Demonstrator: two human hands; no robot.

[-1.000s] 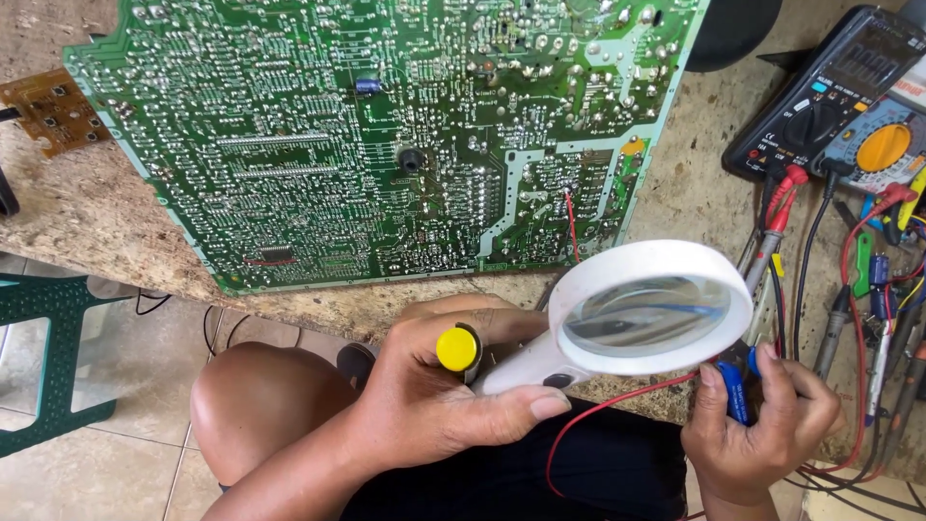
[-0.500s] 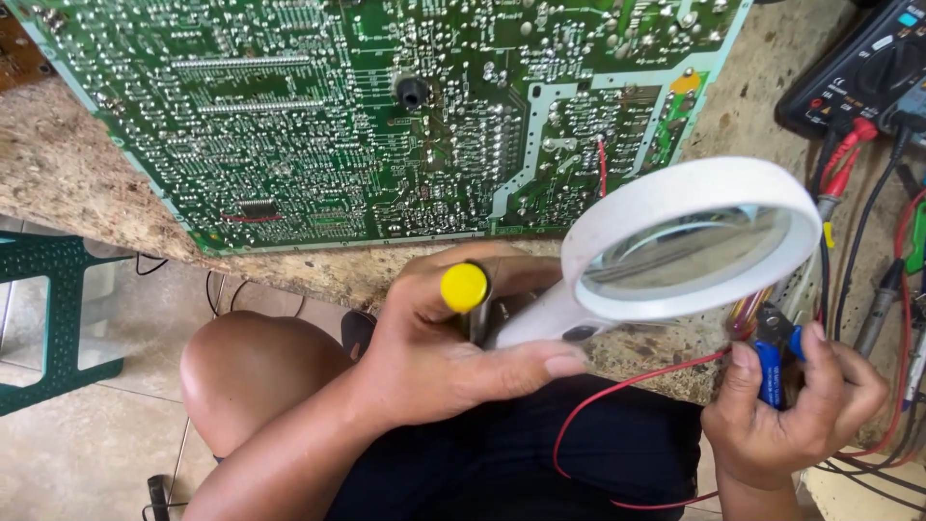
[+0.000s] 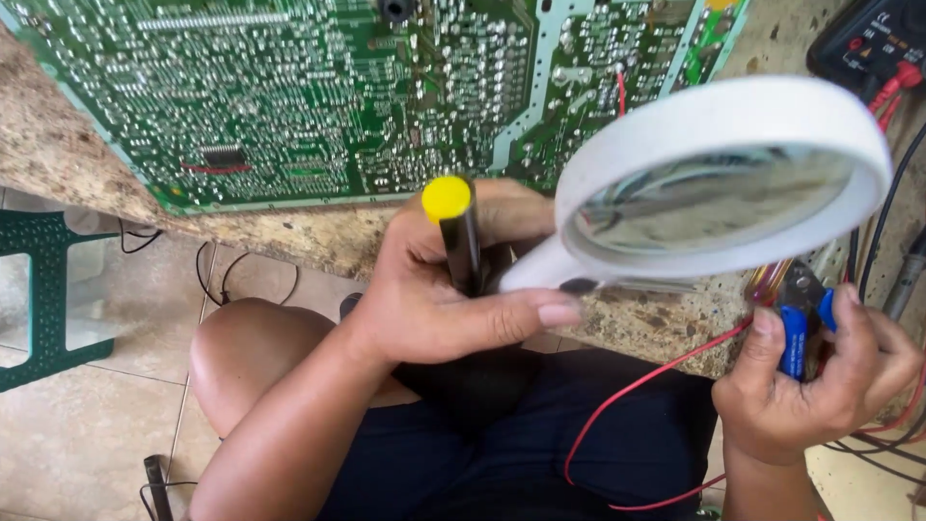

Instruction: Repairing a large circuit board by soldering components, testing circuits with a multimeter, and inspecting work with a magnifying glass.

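Note:
My left hand grips the handle of a white-rimmed magnifying glass together with a black tool topped by a yellow cap. The lens hovers over the stone counter's front edge, right of the hand. My right hand is closed around blue-handled pliers at the counter's right edge, with red wires running under it. A large green circuit board, solder side up, lies on the counter just beyond my left hand.
A speckled stone counter holds the board. A black multimeter with red leads sits at the top right among tangled cables. A green plastic stool stands on the tiled floor at left. My knee and dark shorts are below.
The view has dropped and closed in; the magnifying glass has risen and moved right, looming larger. Both hands keep their grips and the right hand has shifted slightly right.

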